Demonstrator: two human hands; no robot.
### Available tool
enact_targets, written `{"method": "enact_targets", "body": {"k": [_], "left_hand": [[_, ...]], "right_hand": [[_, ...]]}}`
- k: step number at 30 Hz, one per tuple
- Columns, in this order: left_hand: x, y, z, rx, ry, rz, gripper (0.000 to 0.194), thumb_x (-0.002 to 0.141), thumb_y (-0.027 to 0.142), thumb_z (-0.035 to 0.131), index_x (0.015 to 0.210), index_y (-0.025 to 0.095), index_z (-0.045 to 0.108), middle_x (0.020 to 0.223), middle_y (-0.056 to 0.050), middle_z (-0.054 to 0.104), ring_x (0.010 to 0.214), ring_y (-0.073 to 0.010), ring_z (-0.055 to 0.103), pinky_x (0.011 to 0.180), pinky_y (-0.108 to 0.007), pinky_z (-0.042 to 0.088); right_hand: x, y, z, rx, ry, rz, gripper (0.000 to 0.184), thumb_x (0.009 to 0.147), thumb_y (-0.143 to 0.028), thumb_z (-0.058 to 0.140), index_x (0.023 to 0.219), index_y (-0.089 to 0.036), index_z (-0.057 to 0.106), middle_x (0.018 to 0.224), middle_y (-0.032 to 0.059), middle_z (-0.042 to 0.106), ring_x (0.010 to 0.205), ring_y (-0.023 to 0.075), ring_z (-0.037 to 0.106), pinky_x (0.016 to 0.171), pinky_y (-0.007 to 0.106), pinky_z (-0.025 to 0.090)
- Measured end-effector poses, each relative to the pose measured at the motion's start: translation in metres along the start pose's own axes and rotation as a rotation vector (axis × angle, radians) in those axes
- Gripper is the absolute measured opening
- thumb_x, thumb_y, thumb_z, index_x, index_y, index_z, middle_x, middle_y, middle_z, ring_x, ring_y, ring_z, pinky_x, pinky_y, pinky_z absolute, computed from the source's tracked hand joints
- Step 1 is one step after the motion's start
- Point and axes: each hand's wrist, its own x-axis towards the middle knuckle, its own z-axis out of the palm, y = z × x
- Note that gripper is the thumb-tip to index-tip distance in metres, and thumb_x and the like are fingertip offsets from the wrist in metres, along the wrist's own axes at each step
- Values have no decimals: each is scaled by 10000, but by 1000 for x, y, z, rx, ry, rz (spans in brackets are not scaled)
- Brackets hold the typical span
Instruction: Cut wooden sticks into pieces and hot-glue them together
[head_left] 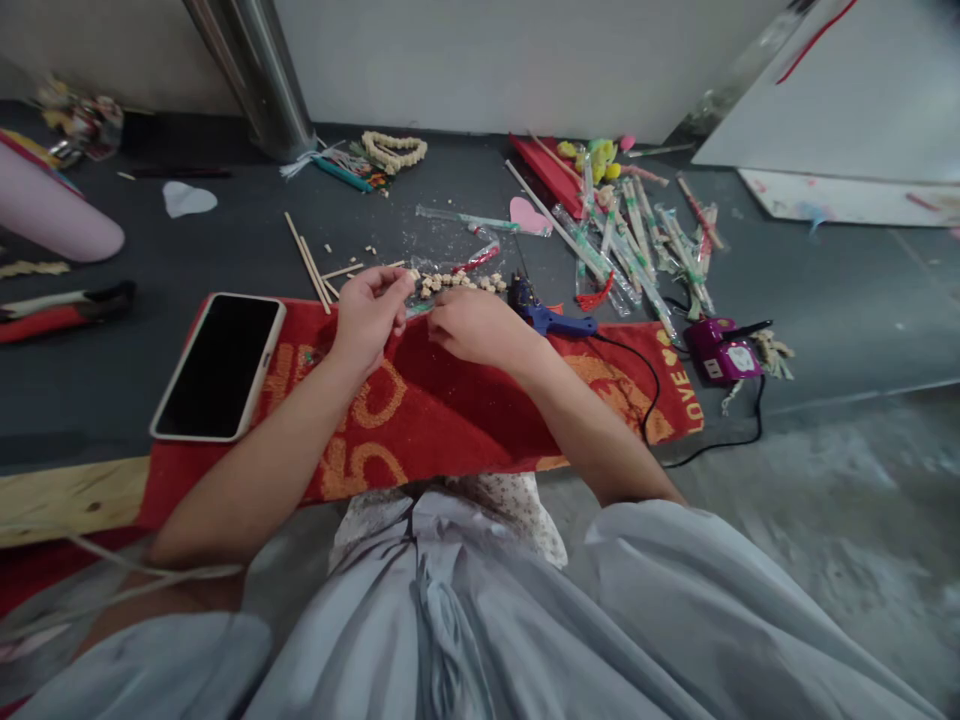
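Note:
My left hand point(369, 318) is closed over the red towel point(450, 420), its thumb and forefinger pinching a small cream-coloured piece point(412, 274). Close beside it, my right hand point(480, 325) has its fingers curled in; what they hold, if anything, is hidden. Just beyond the fingertips lies a heap of small knobbly cream pieces point(461, 284), partly covered by my right hand. A blue glue gun point(559, 322) with a dark front end rests to the right of that hand. Thin wooden sticks point(309, 262) lie to the left, some passing behind my left hand.
A phone point(217, 368) lies on the towel's left end. Wrapped sticks point(637, 240) are piled at the right, near a purple power block point(724, 350) with a cable. A cream heart-shaped ring point(394, 165), red-handled pliers point(64, 312) and a metal post point(259, 75) stand or lie farther out.

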Motion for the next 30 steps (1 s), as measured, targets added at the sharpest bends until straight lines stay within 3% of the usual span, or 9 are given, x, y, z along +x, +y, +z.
{"method": "enact_targets", "body": {"k": [16, 18, 20, 24, 30], "left_hand": [[-2, -1, 0, -3, 2, -33, 120, 752, 212, 702, 719, 197, 587, 522, 63, 524, 336, -37, 368, 309, -164, 265], [-2, -1, 0, 3, -4, -25, 131, 747, 233, 717, 732, 199, 592, 536, 58, 532, 342, -38, 373, 311, -166, 267], [-3, -1, -1, 26, -15, -10, 139, 754, 261, 722, 751, 203, 595, 544, 55, 533, 346, -43, 377, 314, -174, 273], [-9, 1, -1, 144, -7, 102, 125, 773, 290, 708, 805, 216, 613, 558, 51, 528, 388, -60, 411, 351, -188, 318], [-23, 9, -2, 388, 75, 453, 98, 787, 295, 682, 802, 216, 626, 772, -1, 614, 626, -97, 541, 552, -220, 453]], "right_hand": [[5, 16, 11, 137, 16, -81, 200, 803, -136, 499, 750, -126, 692, 835, 113, 669, 763, 201, 543, 724, 335, 375], [3, 20, 10, 247, 90, -63, 165, 786, -122, 519, 771, -128, 683, 832, 101, 662, 780, 193, 546, 736, 325, 391], [-1, 26, 9, 423, 250, -41, 150, 806, -131, 525, 814, -140, 675, 823, 75, 650, 784, 169, 546, 746, 302, 410], [-5, 34, 10, 785, 572, 19, 172, 897, -303, 553, 862, -168, 655, 812, 38, 637, 734, 125, 536, 714, 272, 436], [-3, 32, 16, 1010, 648, 38, 382, 873, -564, 577, 869, -189, 645, 843, 27, 614, 801, 124, 561, 786, 290, 471]]}}
